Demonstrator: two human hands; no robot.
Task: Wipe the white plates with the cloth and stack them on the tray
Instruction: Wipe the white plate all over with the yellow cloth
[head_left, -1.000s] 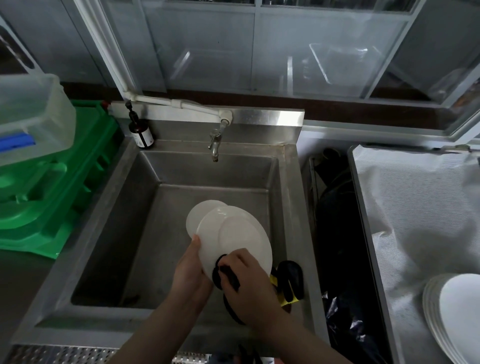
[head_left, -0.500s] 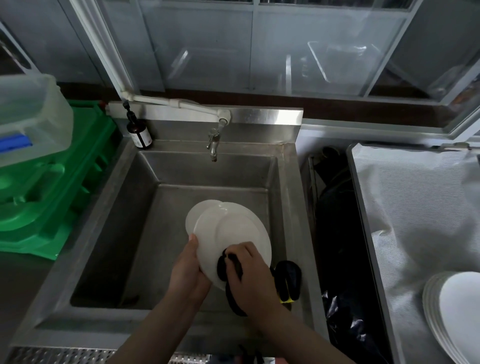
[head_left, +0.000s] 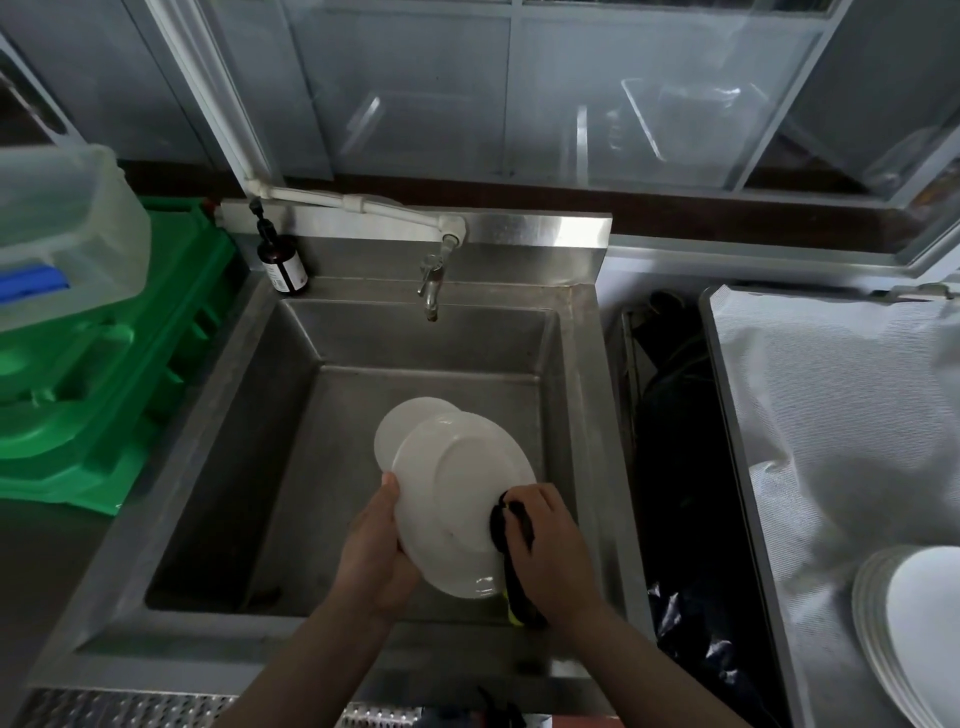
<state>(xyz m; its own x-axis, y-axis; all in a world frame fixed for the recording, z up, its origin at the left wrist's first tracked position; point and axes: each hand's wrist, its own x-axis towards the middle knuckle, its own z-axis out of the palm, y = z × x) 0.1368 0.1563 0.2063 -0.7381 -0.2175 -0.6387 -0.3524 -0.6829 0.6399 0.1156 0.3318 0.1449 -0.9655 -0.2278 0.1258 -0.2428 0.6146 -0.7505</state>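
Note:
Over the steel sink (head_left: 208, 467) my left hand (head_left: 376, 551) grips the left rim of a white plate (head_left: 457, 483), which is tilted with its underside towards me. My right hand (head_left: 550, 551) holds a dark cloth (head_left: 501, 525) bunched against the plate's right lower part; the cloth's tail with a yellow tag hangs below the hand. A second white plate (head_left: 400, 431) shows behind the first one, lower in the basin. A stack of white plates (head_left: 914, 623) lies at the right edge on a tray (head_left: 841, 415) lined with pale sheeting.
A tap (head_left: 431, 280) juts over the back of the basin, with a brown pump bottle (head_left: 280, 265) at its left corner. Green crates (head_left: 104, 374) and a clear plastic tub (head_left: 62, 234) stand to the left. A dark gap with a black bag (head_left: 680, 519) separates sink and tray.
My right hand has slid the cloth from the plate's lower middle towards its right edge. The plate has turned a little and stayed over the basin.

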